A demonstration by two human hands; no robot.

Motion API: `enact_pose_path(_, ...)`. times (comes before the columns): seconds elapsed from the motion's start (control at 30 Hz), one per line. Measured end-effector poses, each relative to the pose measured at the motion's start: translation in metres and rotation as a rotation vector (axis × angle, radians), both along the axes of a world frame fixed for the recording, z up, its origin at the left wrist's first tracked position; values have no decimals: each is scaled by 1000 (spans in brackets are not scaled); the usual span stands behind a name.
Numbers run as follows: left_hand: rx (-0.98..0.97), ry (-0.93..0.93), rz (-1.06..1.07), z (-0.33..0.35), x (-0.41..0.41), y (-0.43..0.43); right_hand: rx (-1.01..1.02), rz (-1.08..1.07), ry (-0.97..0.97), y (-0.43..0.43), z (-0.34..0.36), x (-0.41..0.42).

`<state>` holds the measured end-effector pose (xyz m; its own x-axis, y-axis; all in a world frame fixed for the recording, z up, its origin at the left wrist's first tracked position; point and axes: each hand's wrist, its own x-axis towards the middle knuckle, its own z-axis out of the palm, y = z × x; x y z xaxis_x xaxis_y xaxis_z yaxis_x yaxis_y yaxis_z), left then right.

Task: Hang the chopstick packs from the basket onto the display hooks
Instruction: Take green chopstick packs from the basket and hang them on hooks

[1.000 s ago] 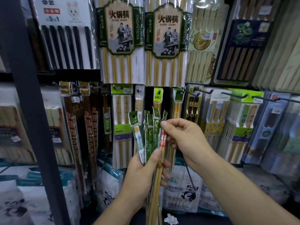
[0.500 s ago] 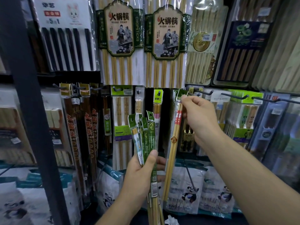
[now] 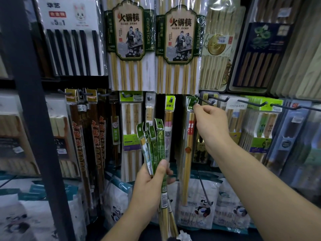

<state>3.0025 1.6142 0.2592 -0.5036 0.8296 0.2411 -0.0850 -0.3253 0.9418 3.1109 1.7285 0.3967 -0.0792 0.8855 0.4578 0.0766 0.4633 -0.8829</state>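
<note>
My left hand [image 3: 150, 181] grips a fanned bundle of several green-headed chopstick packs [image 3: 155, 146], held upright in front of the display. My right hand [image 3: 211, 122] pinches the green header of one long bamboo chopstick pack [image 3: 188, 152] with red print. That header sits at the tip of a dark display hook [image 3: 205, 100], among like packs hanging there. Whether the hole is over the hook I cannot tell. No basket is in view.
Large hotpot chopstick packs [image 3: 130, 44] hang above. More hooks [image 3: 251, 103] with packs run to the right, dark red packs [image 3: 97, 140] hang at left. A black shelf post [image 3: 33, 119] stands at left. Panda-print bags [image 3: 203, 207] lie below.
My right hand drew one red-printed pack out of the bundle and lifted it up and right to the hook. My left hand stayed put with the remaining packs.
</note>
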Motion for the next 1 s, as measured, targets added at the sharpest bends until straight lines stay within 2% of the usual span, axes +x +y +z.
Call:
enact_pose_path(0.2,-22,36,-57,1,-5,-2,70,-103,28,-9,-16,6)
enact_pose_path(0.37,25,-14,-144,4,-2,-1,16,169,-58,-33,-34,5)
enact_pose_path(0.53,18,-30,-172,5,3,-3,-191,271,104,-36,-37,2)
enact_pose_path(0.63,12,-27,-165,6,4,-3,-228,319,100,-36,-36,4)
enact_pose_path(0.8,-1,-32,-120,3,2,0,-55,200,130,-31,-18,10)
enact_pose_path(0.9,-9,7,8,-1,-2,3,-28,138,202,-22,-6,11)
enact_pose_path(1.0,18,-56,-24,0,-3,3,-7,100,204,-15,-1,8)
